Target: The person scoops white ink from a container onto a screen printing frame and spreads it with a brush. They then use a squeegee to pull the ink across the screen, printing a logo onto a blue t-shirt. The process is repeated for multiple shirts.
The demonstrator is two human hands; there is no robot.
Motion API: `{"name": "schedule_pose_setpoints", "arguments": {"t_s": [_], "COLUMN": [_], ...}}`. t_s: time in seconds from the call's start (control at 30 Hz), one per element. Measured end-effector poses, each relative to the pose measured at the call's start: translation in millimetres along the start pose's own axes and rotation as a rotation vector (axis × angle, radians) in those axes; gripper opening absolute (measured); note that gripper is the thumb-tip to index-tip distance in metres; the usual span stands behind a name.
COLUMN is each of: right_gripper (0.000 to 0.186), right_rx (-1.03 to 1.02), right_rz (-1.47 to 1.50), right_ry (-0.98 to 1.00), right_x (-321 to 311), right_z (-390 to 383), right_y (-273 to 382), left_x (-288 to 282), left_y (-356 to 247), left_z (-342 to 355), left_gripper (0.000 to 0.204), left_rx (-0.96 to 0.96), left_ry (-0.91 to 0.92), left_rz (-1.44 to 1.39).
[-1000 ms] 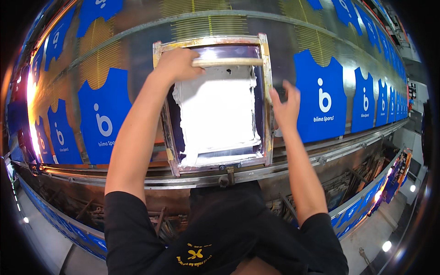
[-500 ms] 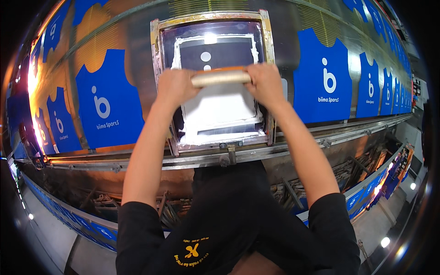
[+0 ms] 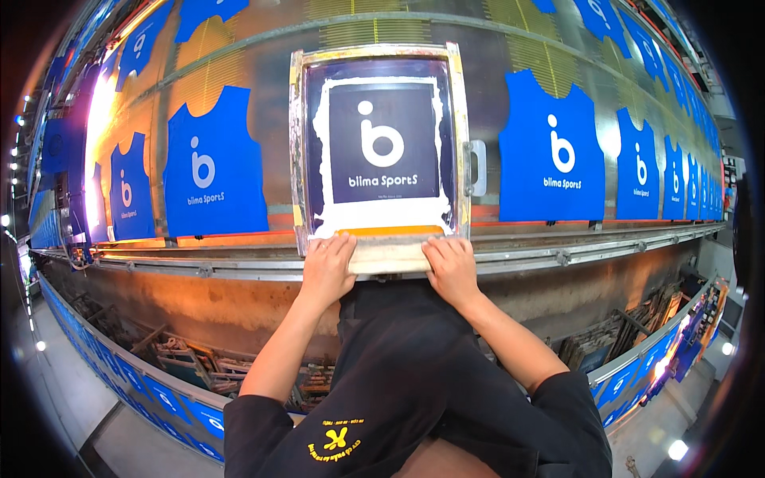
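Note:
Both hands hold a wide squeegee with a pale wooden handle [image 3: 389, 256] and an orange blade at the near end of a screen printing frame [image 3: 374, 54]. My left hand [image 3: 328, 267] is closed round the squeegee's left end, my right hand [image 3: 453, 269] round its right end. Inside the frame, the dark mesh shows a white design of a dot, a rounded letter shape and a line of lettering. White ink [image 3: 378, 213] lies in a band just beyond the blade and in a ragged border around the design.
Blue sleeveless shirt panels with white prints lie flat left [image 3: 227, 151] and right [image 3: 518, 119] of the frame on the long metal table [image 3: 275, 64]. A metal rail [image 3: 526, 256] runs along its near edge. Stacked frames [image 3: 187, 358] stand below. Bright orange light glows at far left.
My hands have drawn the squeegee from the middle of the screen to its near end. The whole design now shows, where white ink and the squeegee covered much of it.

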State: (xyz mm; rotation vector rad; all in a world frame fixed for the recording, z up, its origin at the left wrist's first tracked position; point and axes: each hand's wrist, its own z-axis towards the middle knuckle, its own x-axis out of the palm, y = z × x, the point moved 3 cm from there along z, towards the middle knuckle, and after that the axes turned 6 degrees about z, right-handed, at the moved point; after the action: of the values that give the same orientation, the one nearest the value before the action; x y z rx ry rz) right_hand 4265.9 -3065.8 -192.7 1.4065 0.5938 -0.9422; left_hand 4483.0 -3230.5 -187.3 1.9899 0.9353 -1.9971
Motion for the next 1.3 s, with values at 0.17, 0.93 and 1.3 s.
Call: {"name": "schedule_pose_setpoints", "arguments": {"t_s": [0.17, 0.93, 1.3], "right_gripper": [0.033, 0.034, 0.023], "right_rx": [-0.041, 0.01, 0.078], "right_rz": [0.01, -0.053, -0.092], "right_ry": [0.031, -0.097, 0.041], "right_x": [-28, 8, -39], "right_z": [74, 97, 269], "right_y": [-24, -46, -120], "left_x": [-36, 0, -63], "left_y": [45, 51, 113], "left_z": [83, 104, 278], "left_gripper": [0.04, 0.041, 0.041], "left_rx": [-0.035, -0.054, -0.125], "left_ry": [0.338, 0.057, 0.27], "left_rz": [-0.044, -0.023, 0.008]}}
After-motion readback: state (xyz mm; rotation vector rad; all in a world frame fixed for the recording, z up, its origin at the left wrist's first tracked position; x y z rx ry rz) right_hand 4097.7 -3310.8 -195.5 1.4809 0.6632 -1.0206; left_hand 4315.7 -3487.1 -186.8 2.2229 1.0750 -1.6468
